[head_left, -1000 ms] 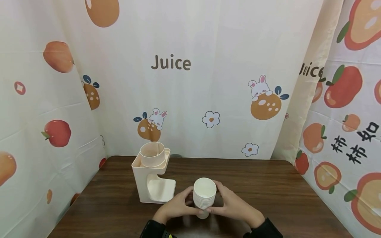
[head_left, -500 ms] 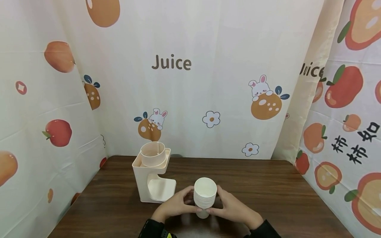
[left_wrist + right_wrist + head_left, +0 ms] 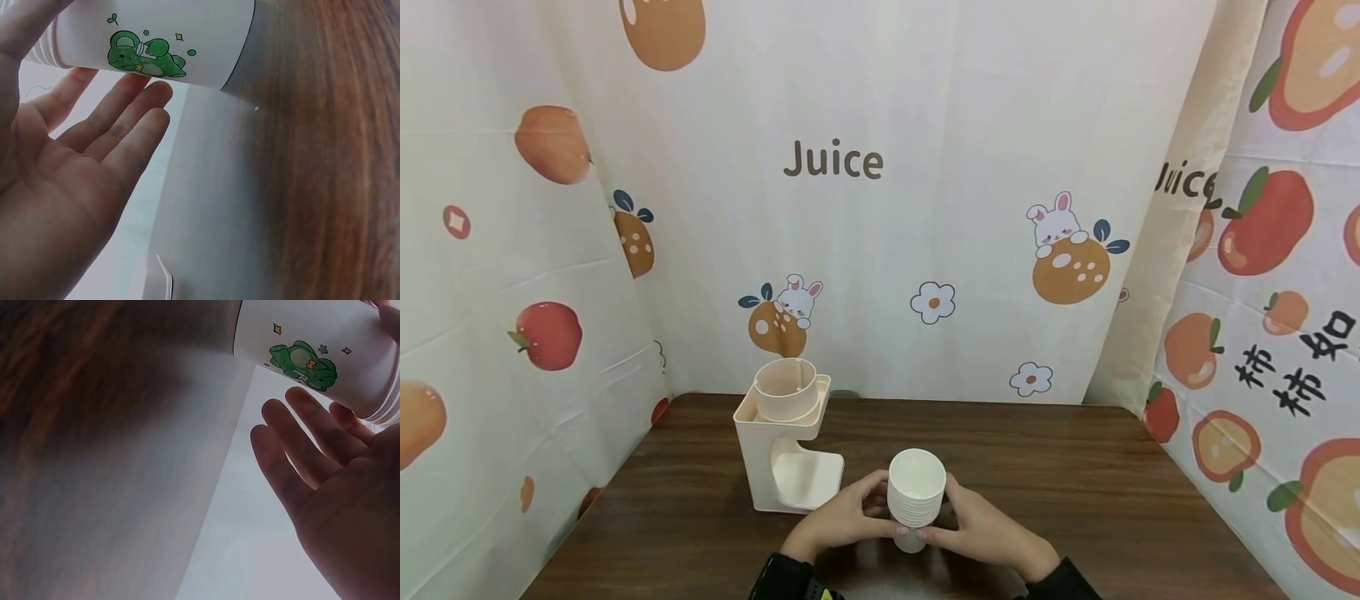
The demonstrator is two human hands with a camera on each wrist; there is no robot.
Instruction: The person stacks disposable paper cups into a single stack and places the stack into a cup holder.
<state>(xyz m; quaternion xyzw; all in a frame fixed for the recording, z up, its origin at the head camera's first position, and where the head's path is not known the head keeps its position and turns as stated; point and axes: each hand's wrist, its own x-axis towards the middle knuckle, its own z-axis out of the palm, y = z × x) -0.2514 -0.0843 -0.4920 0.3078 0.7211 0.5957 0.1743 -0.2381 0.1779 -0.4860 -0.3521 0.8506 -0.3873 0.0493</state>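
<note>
A stack of white paper cups (image 3: 916, 492) stands upright on the table near the front in the head view. My left hand (image 3: 848, 518) holds it from the left and my right hand (image 3: 988, 533) from the right, thumbs at the front and fingers at the sides. In the left wrist view, the lowest paper cup (image 3: 181, 37) carries a green cartoon animal, and the other fingers of the left hand (image 3: 69, 162) spread loosely below it. A similar print shows on the paper cup (image 3: 312, 356) in the right wrist view, beside the right hand (image 3: 337, 469).
Left of the stack stands a cream holder (image 3: 758, 467) with a round cup-like container (image 3: 786, 404) in its top and a flat lower shelf (image 3: 816, 479). The brown wooden table (image 3: 1037, 467) reaches back to a fruit-printed curtain (image 3: 955, 167), which also hangs on both sides.
Both hands stay on the cup stack; the right hand's fingers have shifted slightly down its side. The stack and the holder stand where they were.
</note>
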